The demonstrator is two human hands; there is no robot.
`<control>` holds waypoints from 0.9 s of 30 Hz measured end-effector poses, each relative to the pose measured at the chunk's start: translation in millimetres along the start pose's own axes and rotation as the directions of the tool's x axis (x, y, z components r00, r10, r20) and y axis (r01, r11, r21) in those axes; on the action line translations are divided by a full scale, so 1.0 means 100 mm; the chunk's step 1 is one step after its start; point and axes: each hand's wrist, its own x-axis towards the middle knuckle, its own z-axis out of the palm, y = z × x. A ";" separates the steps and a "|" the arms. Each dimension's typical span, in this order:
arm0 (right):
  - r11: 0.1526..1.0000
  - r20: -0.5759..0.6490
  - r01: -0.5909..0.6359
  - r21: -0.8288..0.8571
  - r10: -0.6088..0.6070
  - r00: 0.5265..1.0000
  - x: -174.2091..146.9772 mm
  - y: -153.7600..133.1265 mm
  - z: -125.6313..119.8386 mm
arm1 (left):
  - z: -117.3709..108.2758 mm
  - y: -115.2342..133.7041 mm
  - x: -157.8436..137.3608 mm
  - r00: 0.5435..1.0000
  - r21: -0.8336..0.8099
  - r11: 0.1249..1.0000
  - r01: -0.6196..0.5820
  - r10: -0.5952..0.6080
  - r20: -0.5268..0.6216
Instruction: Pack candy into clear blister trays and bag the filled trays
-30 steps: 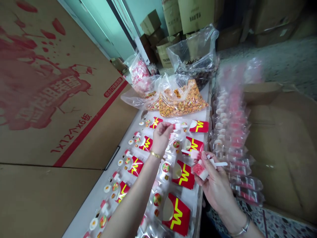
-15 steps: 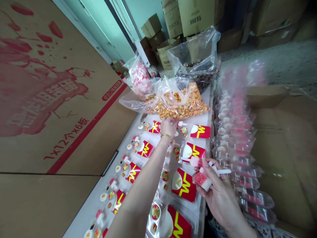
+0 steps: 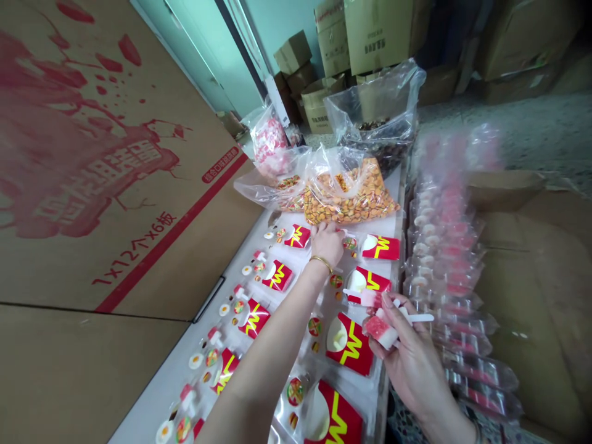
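Note:
My right hand [image 3: 409, 345] is closed around several toy popsicles [image 3: 380, 330], pink and white with white sticks that poke out on both sides. It hovers over the table's right edge. My left hand [image 3: 327, 243], a gold bangle at its wrist, reaches to the far end of the rows. Its fingers are bent down among the small pieces, and a bit of pink shows by the fingertips; what they hold, if anything, is hidden. Red fries cartons with a yellow zigzag [image 3: 350, 343] lie in rows, with fried-egg pieces [image 3: 196, 361] and round food-print pieces [image 3: 295, 391] beside them.
A clear bag of small orange pieces [image 3: 346, 197] stands at the table's far end, with a bag of pink-white pieces [image 3: 272, 145] behind. A printed cardboard box [image 3: 139, 246] walls the left side. Stacked filled clear packs [image 3: 457, 296] and an open carton [image 3: 531, 296] lie right.
My left hand has shifted slightly right at the far end, covering the pink-and-white piece seen beside its fingers before. My right hand keeps its popsicles in nearly the same place. The view has tilted slightly.

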 end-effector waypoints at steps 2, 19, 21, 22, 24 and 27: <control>1.000 -0.004 0.018 0.006 -0.018 1.000 0.02 -0.01 0.01 | -0.11 0.04 -0.08 0.998 -0.243 0.969 0.054 -0.058 -0.012; 0.983 0.015 -0.169 -0.070 0.171 0.985 0.11 0.27 0.18 | -0.60 -1.09 -0.56 0.848 -0.448 0.858 0.250 -0.418 -0.327; 0.975 -0.001 -0.207 -0.081 0.207 0.978 0.10 0.28 0.16 | -0.55 -1.42 -0.27 0.853 -0.277 0.903 0.329 -0.410 -0.322; 0.969 0.000 -0.233 -0.088 0.234 0.972 0.10 0.30 0.15 | -0.51 -1.55 -0.14 0.868 -0.187 0.914 0.360 -0.402 -0.292; 0.950 0.015 -0.296 -0.101 0.299 0.954 0.10 0.33 0.13 | -0.41 -1.72 0.08 0.904 0.019 0.924 0.383 -0.370 -0.216; 0.939 0.006 -0.320 -0.127 0.323 0.946 0.11 0.38 0.14 | -0.24 -1.82 0.27 0.943 0.219 0.918 0.331 -0.312 -0.117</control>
